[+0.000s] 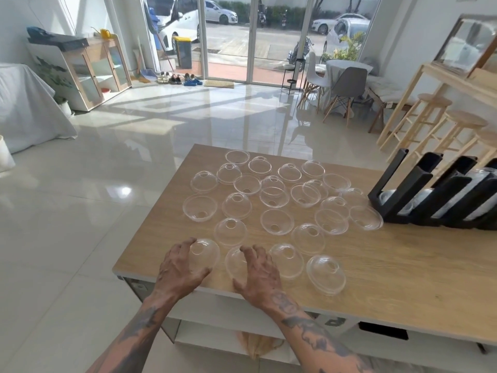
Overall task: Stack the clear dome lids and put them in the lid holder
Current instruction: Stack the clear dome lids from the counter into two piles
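Observation:
Several clear dome lids lie spread over the wooden table (390, 278), some dome up, some rim up. My left hand (178, 267) curls around the near-left dome lid (205, 253), fingers on its left side. My right hand (259, 267) rests over the neighbouring dome lid (234, 261), fingers spread across its top. Another lid (326, 274) sits to the right of my hands. The black lid holder (419, 189) stands at the table's right side, with stacked lids showing in its slots.
The table's near-left corner and front edge lie just under my wrists. A white shelf sits below the tabletop. Shiny tiled floor stretches to the left, and wooden stools (454, 125) stand behind the holder.

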`<state>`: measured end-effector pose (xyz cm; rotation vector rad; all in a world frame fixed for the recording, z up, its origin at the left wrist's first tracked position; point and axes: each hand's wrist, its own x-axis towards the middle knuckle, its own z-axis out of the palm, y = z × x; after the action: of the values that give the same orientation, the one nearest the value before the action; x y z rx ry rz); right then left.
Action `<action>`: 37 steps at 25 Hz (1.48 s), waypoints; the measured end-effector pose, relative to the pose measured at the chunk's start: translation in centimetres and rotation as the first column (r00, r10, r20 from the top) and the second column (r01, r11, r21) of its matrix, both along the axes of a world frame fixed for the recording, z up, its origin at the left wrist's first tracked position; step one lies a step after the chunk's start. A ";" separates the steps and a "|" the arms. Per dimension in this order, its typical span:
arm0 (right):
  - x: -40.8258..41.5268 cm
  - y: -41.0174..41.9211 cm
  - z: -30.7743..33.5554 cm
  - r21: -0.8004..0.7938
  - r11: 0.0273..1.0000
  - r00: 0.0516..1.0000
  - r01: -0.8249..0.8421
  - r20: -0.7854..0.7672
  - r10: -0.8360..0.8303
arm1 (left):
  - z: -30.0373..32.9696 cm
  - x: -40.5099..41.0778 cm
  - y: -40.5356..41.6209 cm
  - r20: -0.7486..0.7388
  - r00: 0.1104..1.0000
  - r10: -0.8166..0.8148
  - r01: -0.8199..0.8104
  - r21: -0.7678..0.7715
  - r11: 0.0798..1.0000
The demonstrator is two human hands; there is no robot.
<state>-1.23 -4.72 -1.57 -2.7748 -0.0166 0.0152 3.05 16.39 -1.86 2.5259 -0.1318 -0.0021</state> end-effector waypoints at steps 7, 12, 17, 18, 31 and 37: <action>-1.2 -8.4 5.1 0.061 0.991 0.972 0.116 0.200 -0.126 | 3.8 1.0 -7.1 0.129 0.981 -0.146 0.163 -0.132 0.978; -4.2 -15.1 5.8 0.044 0.954 0.942 0.296 0.156 -0.299 | 4.9 0.5 -14.9 0.093 0.947 -0.307 0.317 -0.131 0.939; -6.3 -17.1 3.4 0.076 0.925 0.928 0.372 -0.002 -0.373 | 2.3 -0.9 -18.8 -0.025 0.931 -0.363 0.362 -0.043 0.931; -6.6 -17.2 2.7 0.085 0.923 0.927 0.374 -0.035 -0.373 | 1.6 -1.2 -19.1 -0.048 0.930 -0.364 0.364 -0.003 0.931; -4.6 -17.5 2.0 0.031 0.905 0.904 0.425 -0.052 -0.424 | 0.6 -0.5 -17.8 0.146 0.946 -0.290 0.304 -0.084 0.949; 0.5 -18.0 5.0 -0.064 0.932 0.933 0.358 -0.001 -0.359 | 2.7 4.3 -16.8 0.248 0.882 -0.401 0.355 0.210 0.911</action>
<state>-0.78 -22.70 3.41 -2.7964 0.5021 -0.0625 7.34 -0.45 0.85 2.6018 -0.7727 0.2050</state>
